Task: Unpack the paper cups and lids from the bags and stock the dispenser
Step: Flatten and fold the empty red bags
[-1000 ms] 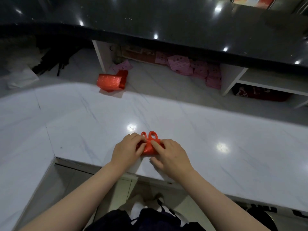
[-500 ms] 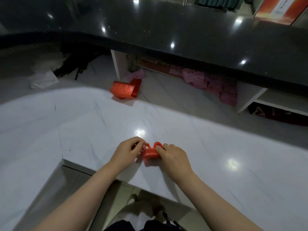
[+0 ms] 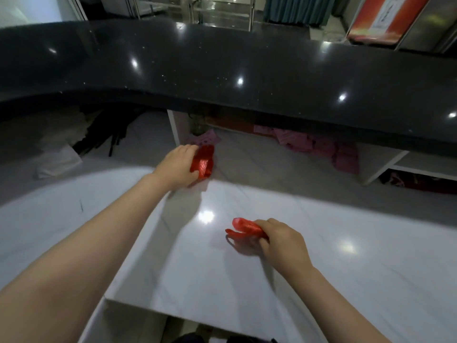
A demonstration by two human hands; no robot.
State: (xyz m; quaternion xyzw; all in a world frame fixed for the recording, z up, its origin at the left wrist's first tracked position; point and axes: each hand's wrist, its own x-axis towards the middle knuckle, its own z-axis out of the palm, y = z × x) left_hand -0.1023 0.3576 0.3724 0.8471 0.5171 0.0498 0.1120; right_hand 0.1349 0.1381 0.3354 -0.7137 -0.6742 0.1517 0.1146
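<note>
My right hand [image 3: 282, 241] grips a small folded red plastic bag [image 3: 243, 227] just above the white marble counter [image 3: 321, 280]. Stretched far forward, my left hand [image 3: 176, 165] closes its fingers around a second red plastic bag [image 3: 204, 163] lying at the counter's back edge. No cups, lids or dispenser show in this view.
A raised black glossy countertop [image 3: 222, 68] curves across the back. Beneath it sit pink packets [image 3: 309, 142], a white divider panel [image 3: 176, 126] and white crumpled paper [image 3: 59, 159] at the left. The near counter edge drops off at the bottom.
My left hand let go of the small folded bag and reached forward to the second red bag. My right hand kept the folded bag. The camera tilted up.
</note>
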